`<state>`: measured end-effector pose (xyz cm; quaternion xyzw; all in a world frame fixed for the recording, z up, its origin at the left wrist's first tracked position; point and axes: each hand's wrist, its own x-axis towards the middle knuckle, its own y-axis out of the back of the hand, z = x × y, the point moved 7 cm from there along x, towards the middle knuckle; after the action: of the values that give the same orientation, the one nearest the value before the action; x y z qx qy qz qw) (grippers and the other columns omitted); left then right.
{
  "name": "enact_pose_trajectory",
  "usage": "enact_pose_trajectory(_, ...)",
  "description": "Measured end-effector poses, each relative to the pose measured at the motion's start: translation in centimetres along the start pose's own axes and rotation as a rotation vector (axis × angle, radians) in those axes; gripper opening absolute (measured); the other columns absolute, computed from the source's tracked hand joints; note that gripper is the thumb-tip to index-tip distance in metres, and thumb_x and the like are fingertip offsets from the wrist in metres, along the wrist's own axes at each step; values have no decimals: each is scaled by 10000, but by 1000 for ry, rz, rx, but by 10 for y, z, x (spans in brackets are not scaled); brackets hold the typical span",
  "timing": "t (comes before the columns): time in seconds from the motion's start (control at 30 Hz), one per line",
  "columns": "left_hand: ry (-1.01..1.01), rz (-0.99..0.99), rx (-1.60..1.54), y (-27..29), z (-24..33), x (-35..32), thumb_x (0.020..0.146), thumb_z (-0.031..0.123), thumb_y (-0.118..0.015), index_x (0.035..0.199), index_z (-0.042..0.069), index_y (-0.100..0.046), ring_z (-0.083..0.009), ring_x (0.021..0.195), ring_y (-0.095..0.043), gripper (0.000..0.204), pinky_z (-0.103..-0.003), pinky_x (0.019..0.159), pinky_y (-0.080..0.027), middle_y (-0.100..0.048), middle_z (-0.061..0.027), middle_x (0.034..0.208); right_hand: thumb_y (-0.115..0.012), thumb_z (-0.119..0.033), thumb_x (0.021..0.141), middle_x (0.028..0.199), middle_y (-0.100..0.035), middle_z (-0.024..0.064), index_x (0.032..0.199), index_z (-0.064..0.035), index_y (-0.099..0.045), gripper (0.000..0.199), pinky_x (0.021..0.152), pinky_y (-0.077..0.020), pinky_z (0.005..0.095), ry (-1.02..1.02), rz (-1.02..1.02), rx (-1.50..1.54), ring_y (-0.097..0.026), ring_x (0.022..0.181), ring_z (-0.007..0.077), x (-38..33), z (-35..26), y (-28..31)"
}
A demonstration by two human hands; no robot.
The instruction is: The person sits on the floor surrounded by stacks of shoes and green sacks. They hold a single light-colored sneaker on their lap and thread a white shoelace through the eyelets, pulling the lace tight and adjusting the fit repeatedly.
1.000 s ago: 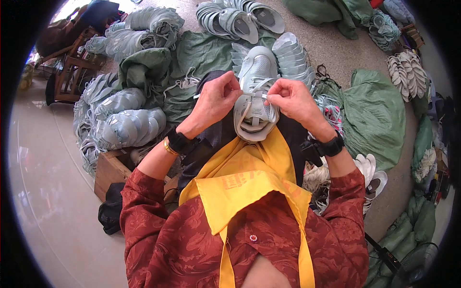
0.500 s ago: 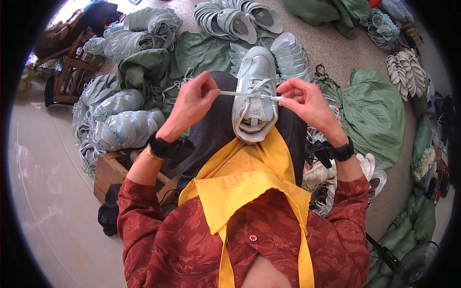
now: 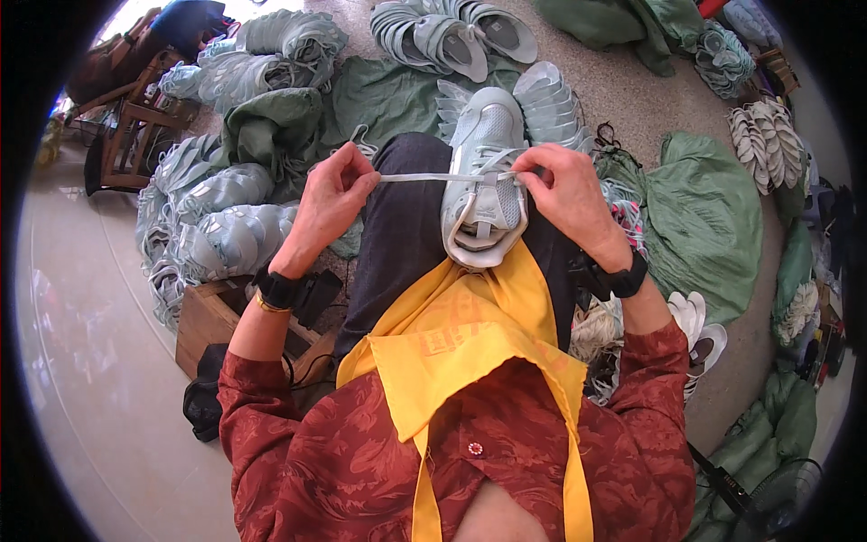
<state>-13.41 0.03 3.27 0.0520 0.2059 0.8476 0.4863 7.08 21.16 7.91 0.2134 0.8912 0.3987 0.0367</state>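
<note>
A pale grey-green sneaker (image 3: pixel 486 203) rests on my lap over a yellow apron (image 3: pixel 479 325), its toe pointing away from me and its heel toward me. Left of the shoe, my left hand (image 3: pixel 339 190) pinches a pale shoelace (image 3: pixel 411 178), which runs taut across the tongue. My right hand (image 3: pixel 562 185) is closed at the shoe's right edge, fingertips pinching the lace close to the eyelets. Laces are threaded over the upper. Whether the right fingers hold the lace's very end cannot be seen.
Bundles of pale shoe uppers (image 3: pixel 239 239) lie at the left, more uppers (image 3: pixel 442 41) at the far side. Green sacks (image 3: pixel 704 226) lie at the right. A wooden box (image 3: pixel 203 325) stands by my left forearm, and a wooden chair (image 3: pixel 135 135) at far left.
My left hand has moved left and slightly down, with a longer stretch of lace showing beside the shoe. My right hand has drawn in slightly toward the shoe.
</note>
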Motion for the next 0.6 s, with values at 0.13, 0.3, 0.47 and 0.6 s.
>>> enact_pose_trajectory(0.13, -3, 6, -13, 0, 2, 0, 996, 89, -657, 921, 46, -544, -25, 712, -480, 142, -214, 612, -397, -523, 54, 794, -717, -79, 930, 848, -741, 23, 998, 1, -734, 106, 555, -460, 232, -160, -98, 394, -577, 616, 50, 0, 18, -15)
enact_pose_trajectory(0.3, 74, -13, -84, 4, 1, -4, 961, 65, -665, 900, 29, -559, -36, 706, -493, 127, -225, 613, -407, -538, 44, 771, -703, -88, 961, 865, -724, -16, 1024, -5, -737, 110, 553, -442, 201, -256, -109, 531, -559, 658, 4, 7, 28, -17)
enact_pose_trajectory(0.47, 160, -59, 4, 38, -15, -15, 949, 72, -668, 885, 32, -568, -40, 684, -490, 125, -230, 600, -413, -536, 45, 754, -714, -65, 902, 875, -724, 49, 1005, -10, -731, 118, 651, -527, 279, -82, 24, 261, -669, 699, 110, 16, 28, -5)
enact_pose_trajectory(0.6, 259, -153, -20, 40, -23, -27, 931, 66, -679, 886, 21, -572, -57, 676, -490, 124, -250, 598, -405, -534, 33, 738, -687, -19, 865, 894, -685, 101, 991, -5, -713, 130, 701, -544, 342, 111, 9, 78, -685, 750, 233, 21, 1, -5)
